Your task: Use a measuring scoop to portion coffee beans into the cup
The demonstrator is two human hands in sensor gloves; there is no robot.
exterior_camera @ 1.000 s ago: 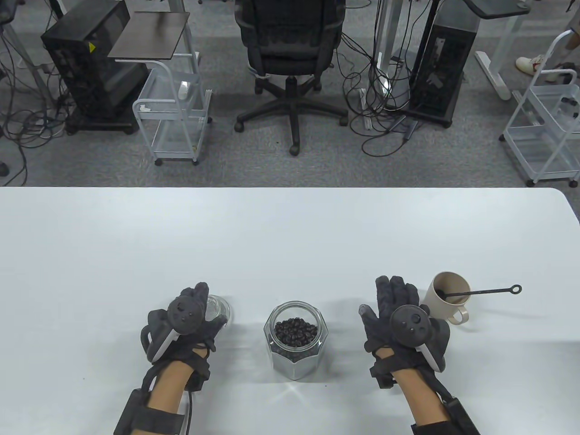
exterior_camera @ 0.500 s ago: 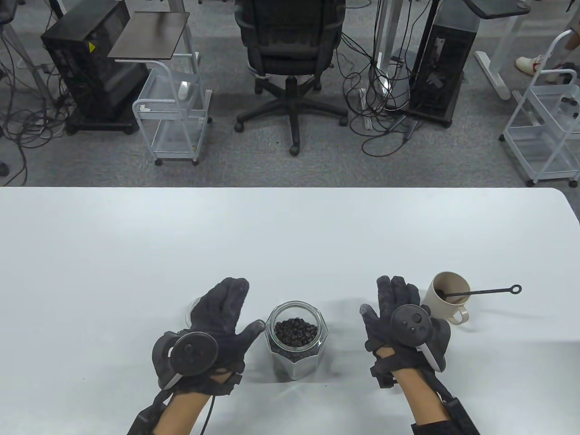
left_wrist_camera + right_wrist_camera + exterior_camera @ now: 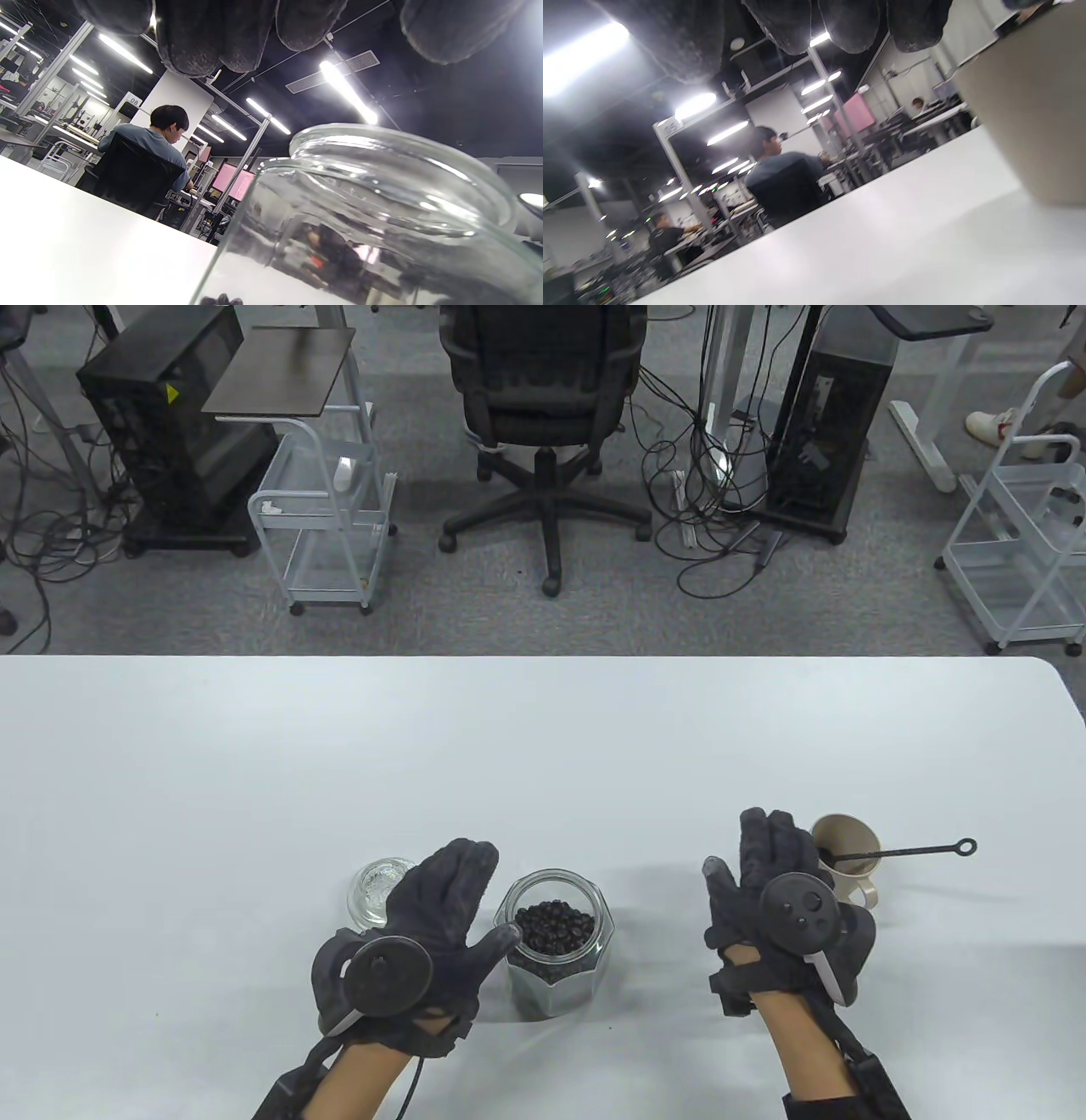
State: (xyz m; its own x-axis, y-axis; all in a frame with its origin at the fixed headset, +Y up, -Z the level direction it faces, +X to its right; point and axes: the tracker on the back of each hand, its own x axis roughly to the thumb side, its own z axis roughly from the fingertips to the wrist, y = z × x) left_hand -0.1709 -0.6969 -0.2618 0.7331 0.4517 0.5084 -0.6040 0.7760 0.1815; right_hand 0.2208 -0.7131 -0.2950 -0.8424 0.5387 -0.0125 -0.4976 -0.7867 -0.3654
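Observation:
An open glass jar [image 3: 553, 976] of dark coffee beans [image 3: 556, 926] stands near the table's front. My left hand [image 3: 471, 895] lies just left of it with straight fingers, and its thumb reaches the jar's rim. In the left wrist view the jar [image 3: 382, 203] fills the lower right, below my fingers [image 3: 191, 38]. A beige cup [image 3: 857, 836] stands to the right, and a black long-handled scoop [image 3: 916, 851] lies in it with its handle pointing right. My right hand [image 3: 738, 848] is flat and empty, right beside the cup's left side. The cup's wall [image 3: 1031, 106] looms close in the right wrist view.
The jar's glass lid [image 3: 377, 886] lies on the table [image 3: 509, 746], left of my left hand. Beyond the table's far edge are an office chair [image 3: 543, 398], wire carts and cables on the floor. People sit at desks in the background of both wrist views.
My left hand let go of the glass lid, left it on the table and moved right to the jar. My right hand shifted slightly right, closer to the cup.

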